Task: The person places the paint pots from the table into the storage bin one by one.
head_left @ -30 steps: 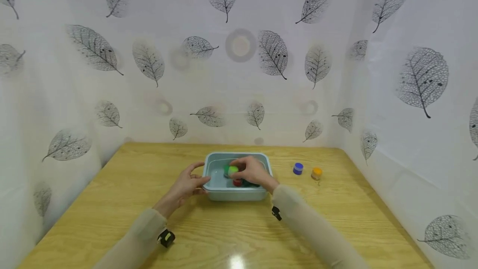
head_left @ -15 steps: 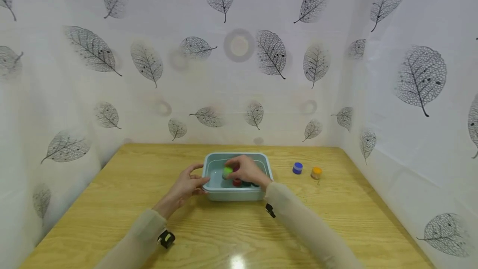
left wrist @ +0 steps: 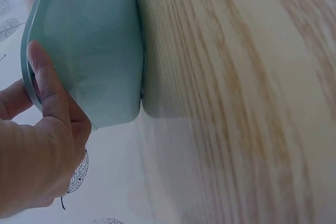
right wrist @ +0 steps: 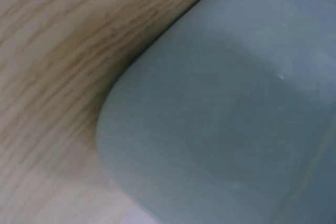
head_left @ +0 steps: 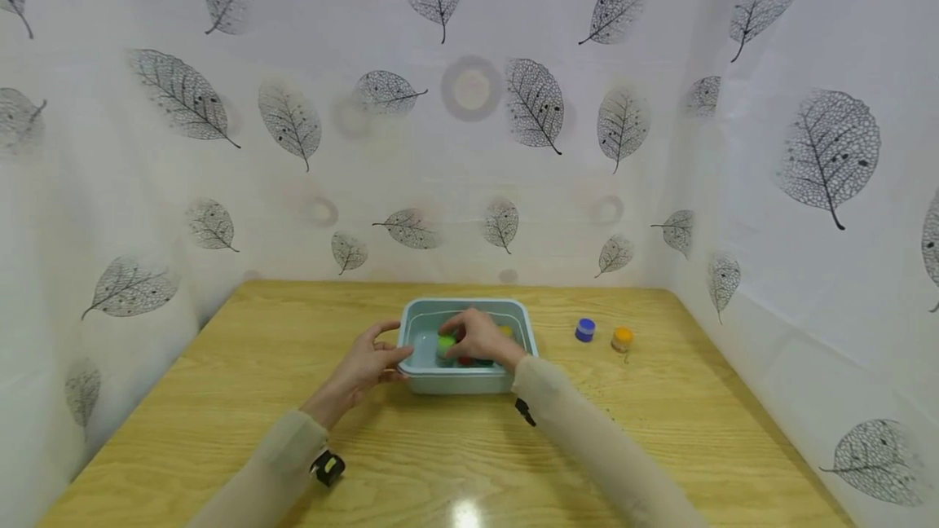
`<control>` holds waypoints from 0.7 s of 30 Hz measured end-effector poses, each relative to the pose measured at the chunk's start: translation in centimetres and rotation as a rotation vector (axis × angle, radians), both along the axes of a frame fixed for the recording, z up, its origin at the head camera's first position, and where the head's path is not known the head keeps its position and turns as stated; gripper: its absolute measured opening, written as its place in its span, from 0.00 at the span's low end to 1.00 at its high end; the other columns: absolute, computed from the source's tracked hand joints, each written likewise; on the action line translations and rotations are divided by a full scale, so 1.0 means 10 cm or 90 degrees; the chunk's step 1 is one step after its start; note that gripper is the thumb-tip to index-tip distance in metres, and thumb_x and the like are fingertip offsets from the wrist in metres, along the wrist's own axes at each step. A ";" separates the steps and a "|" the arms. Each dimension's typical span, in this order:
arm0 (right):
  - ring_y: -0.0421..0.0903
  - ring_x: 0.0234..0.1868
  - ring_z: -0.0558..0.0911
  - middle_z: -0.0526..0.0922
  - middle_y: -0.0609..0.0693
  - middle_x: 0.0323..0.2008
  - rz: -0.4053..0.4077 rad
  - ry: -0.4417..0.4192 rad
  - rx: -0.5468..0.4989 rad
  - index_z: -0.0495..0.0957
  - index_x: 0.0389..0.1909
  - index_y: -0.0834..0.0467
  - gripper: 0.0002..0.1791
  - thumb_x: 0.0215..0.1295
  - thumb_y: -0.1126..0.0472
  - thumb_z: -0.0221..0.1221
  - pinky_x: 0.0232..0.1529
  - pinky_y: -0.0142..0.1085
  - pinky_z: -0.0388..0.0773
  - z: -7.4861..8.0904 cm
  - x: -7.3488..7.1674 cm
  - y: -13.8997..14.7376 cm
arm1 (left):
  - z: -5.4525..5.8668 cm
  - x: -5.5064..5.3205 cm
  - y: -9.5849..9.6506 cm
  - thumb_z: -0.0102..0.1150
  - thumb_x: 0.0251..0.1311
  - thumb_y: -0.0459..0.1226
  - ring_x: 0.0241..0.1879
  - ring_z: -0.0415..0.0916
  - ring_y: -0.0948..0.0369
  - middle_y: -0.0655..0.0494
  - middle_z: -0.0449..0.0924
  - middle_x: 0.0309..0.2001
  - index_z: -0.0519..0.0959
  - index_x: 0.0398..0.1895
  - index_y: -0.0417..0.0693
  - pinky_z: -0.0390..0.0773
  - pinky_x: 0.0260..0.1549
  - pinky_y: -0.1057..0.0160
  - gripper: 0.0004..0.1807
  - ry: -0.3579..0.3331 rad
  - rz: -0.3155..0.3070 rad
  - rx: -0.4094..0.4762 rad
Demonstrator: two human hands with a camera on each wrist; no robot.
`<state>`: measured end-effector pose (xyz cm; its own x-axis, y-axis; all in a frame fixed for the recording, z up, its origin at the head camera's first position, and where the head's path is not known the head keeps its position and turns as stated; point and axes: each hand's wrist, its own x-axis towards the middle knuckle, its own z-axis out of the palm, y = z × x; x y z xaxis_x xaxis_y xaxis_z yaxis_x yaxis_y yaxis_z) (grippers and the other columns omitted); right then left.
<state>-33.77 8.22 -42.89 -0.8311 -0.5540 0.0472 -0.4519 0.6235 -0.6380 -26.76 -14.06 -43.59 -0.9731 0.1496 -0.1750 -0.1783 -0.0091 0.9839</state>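
A light blue-green plastic bin [head_left: 462,383] sits on the wooden table. My left hand [head_left: 363,361] grips its left rim; the left wrist view shows the thumb [left wrist: 48,74] and fingers on either side of that rim. Inside the bin, my right hand [head_left: 480,336] pinches a small jar with a light green lid [head_left: 446,343]. Close beside it lie a red-lidded jar [head_left: 465,362] and something dark [head_left: 484,363], both partly covered by the hand. A yellow lid [head_left: 506,332] shows behind my right hand. The right wrist view has only the bin's outer wall [right wrist: 210,119] and tabletop.
Right of the bin stand a small blue-lidded jar [head_left: 585,330] and an orange-lidded jar [head_left: 622,340]. Small dark specks lie on the table [head_left: 293,324] near my right forearm. A leaf-patterned curtain [head_left: 469,169] hangs behind and along both sides.
My right hand has moved slightly left and down in the bin with the green-lidded jar. The yellow lid has come into view behind it. My left hand stays on the rim.
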 end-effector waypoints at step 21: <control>0.41 0.36 0.81 0.88 0.54 0.42 0.031 0.011 0.026 0.83 0.49 0.64 0.21 0.52 0.66 0.72 0.40 0.33 0.82 -0.03 -0.02 -0.02 | 0.01 0.00 0.01 0.60 0.65 0.31 0.32 0.82 0.57 0.41 0.78 0.42 0.55 0.74 0.43 0.85 0.30 0.64 0.37 -0.004 0.006 -0.007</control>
<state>-33.95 8.02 -43.19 -0.8025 -0.5954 0.0379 -0.4927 0.6255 -0.6050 -26.74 -13.95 -43.53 -0.9733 0.1386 -0.1831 -0.1848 0.0004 0.9828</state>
